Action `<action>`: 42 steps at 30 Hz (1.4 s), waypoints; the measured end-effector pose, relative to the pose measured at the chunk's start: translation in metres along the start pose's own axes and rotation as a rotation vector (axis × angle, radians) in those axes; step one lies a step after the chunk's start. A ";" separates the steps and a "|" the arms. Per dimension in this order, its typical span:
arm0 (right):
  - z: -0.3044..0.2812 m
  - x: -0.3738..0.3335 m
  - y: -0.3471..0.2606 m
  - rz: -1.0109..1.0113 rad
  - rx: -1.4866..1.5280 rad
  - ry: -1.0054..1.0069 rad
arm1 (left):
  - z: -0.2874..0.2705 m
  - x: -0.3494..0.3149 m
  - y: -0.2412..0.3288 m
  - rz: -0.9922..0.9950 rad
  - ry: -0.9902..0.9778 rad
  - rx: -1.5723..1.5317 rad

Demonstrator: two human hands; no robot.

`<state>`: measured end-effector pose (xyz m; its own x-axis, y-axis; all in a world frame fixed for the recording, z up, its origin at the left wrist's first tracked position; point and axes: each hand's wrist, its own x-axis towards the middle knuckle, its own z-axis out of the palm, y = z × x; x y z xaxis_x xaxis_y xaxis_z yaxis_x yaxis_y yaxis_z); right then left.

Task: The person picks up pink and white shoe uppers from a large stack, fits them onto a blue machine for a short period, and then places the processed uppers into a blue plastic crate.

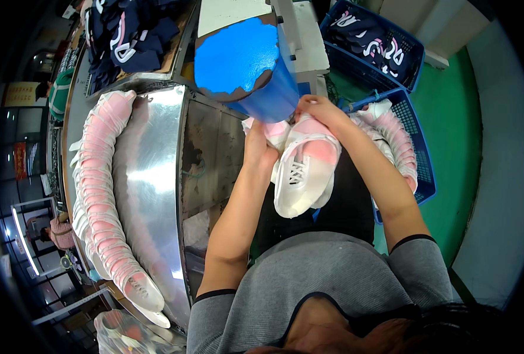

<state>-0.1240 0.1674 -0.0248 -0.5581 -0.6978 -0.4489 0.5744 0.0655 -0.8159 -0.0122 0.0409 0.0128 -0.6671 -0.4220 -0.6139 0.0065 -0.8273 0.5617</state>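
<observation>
Between my two forearms, a small stack of white and pink shoe uppers [307, 162] hangs with the laced part turned toward me. My right hand [322, 112] is closed on the far end of this stack, fingers curled. Close beside it, my left hand [263, 146] is closed around another white and pink piece [277, 131], which looks like a shoe upper; part of that piece and some of my fingers are hidden. Just beyond both hands stands a machine with a blue cylinder-like part [273, 88], its blue top worn at the rim.
A long curved row of nested pink and white shoe uppers [99, 200] lies on the shiny metal table [149, 171] at left. Dark blue pieces [129, 41] are piled at the far left. Blue crates [428, 171] holding more uppers and dark pieces stand on the green floor at right.
</observation>
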 end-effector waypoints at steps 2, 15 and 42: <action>-0.010 -0.026 -0.003 0.014 0.002 0.017 | -0.026 0.003 0.001 0.039 -0.020 -0.016; 0.068 -0.087 0.066 -0.406 0.232 0.174 | -0.046 -0.122 -0.022 0.356 0.008 0.622; 0.035 -0.018 0.016 -0.231 -0.058 0.098 | -0.036 -0.014 -0.010 0.603 0.028 0.651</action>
<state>-0.0836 0.1561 -0.0172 -0.7277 -0.6264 -0.2795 0.3916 -0.0447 -0.9191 0.0243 0.0417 -0.0044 -0.6685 -0.7340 -0.1198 -0.0798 -0.0894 0.9928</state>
